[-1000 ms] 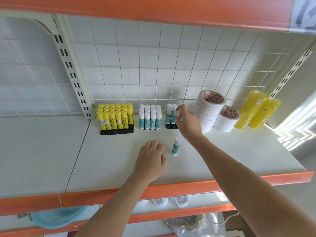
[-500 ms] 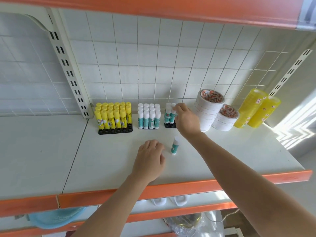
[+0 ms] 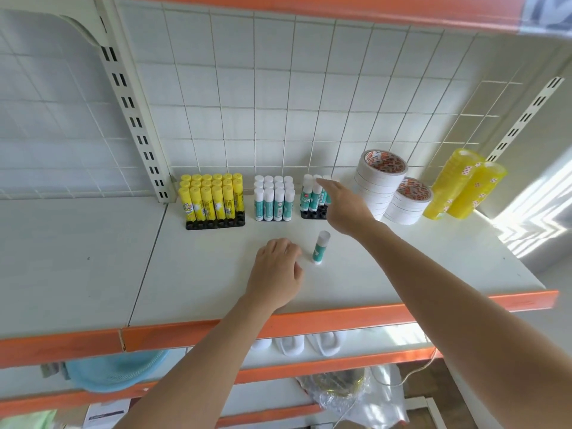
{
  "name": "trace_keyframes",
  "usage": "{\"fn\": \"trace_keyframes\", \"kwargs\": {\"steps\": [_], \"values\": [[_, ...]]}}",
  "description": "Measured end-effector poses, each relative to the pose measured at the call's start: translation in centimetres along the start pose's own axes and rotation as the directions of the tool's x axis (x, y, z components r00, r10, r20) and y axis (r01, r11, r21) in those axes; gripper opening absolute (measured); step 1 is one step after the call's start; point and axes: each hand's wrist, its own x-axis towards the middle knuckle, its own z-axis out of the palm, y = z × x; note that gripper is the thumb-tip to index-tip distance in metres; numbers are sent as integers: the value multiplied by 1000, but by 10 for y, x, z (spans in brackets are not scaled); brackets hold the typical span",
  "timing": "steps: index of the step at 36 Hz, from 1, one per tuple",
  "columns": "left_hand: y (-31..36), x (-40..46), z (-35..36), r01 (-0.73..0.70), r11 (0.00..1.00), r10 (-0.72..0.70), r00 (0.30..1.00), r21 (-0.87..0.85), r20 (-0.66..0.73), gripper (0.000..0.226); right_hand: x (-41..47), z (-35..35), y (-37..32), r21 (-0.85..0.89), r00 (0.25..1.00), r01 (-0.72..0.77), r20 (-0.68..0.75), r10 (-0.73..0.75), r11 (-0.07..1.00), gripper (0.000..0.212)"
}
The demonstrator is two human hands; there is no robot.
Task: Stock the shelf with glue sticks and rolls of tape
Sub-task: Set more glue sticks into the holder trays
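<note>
The left hand (image 3: 276, 271) rests palm down with fingers loosely curled, while the right hand (image 3: 343, 205) reaches forward, fingers extended.

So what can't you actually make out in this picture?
- Head view: the right hand covers the right side of the third tray, so its stick count is hidden.
- Labels on the lone glue stick are too small to read.
- The left hand shows only its back; whatever lies under its fingers is hidden.
- The lower shelf items are cut off by the orange shelf edge.

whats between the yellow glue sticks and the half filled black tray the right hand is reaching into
In the head view, a full block of teal-and-white glue sticks stands between the yellow glue sticks and the black tray by the right hand.
</note>
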Motion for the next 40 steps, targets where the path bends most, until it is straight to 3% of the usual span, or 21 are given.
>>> {"fn": "trace_keyframes", "kwargs": {"steps": [2,8,13,19,29,40], "values": [[1,-1,-2,1,1000,-1,1000,-8,17,21,-10,-1,1,44,999,0,-50,2,999,71],[2,0,-4,10,1000,-10,1000,-25,24,23,-61,8,2,234,961,62,-276,5,970,28],[2,0,-2,11,1000,-11,1000,-11,15,19,-104,27,-1,244,915,70,-401,35,967,11],[0,-1,-2,-1,1000,0,1000,-15,-27,13,-108,38,-7,250,919,50,-391,54,967,26],[1,-1,-1,2,1000,-2,1000,-10,-24,14,-100,38,-12,242,937,48,-348,40,969,21],[0,0,0,24,1000,-24,1000,-14,6,23,-65,30,-4,372,949,-2,-291,119,928,14]]}}
